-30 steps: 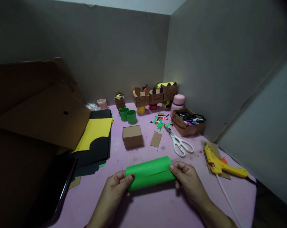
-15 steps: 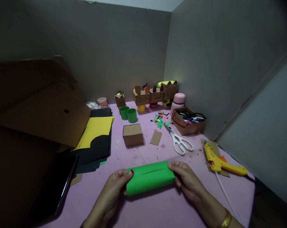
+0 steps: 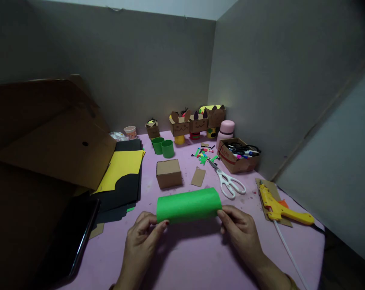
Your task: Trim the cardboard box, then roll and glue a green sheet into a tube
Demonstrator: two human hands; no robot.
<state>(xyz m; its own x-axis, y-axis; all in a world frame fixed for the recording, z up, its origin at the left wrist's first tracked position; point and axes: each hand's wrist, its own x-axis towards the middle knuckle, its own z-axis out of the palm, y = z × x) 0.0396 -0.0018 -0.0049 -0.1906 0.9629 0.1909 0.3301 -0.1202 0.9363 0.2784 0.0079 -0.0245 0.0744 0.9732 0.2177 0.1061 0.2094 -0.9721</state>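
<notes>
A rolled sheet of green paper (image 3: 188, 206) is held up lengthwise above the pink tabletop, curved into a tube. My left hand (image 3: 143, 237) pinches its left end near the lower edge, thumb in front. At the right end, my right hand (image 3: 239, 229) grips the lower corner between thumb and fingers. Just beyond the roll sit a small closed cardboard box (image 3: 169, 174) and a flat cardboard piece (image 3: 198, 177). White-handled scissors (image 3: 229, 183) lie to the right of these. The inside of the roll is hidden.
A yellow glue gun (image 3: 279, 207) rests on cardboard at right. Behind stand green paper cups (image 3: 168, 149), cardboard animal figures (image 3: 180, 128), a pink bottle (image 3: 226, 132) and a box of pens (image 3: 239, 157). Black and yellow sheets (image 3: 124, 167) and a dark device (image 3: 70, 241) lie left.
The green paper has been raised away from me and turned, so its seam no longer shows and a smooth rounded side does. Both hands now hold its lower edge.
</notes>
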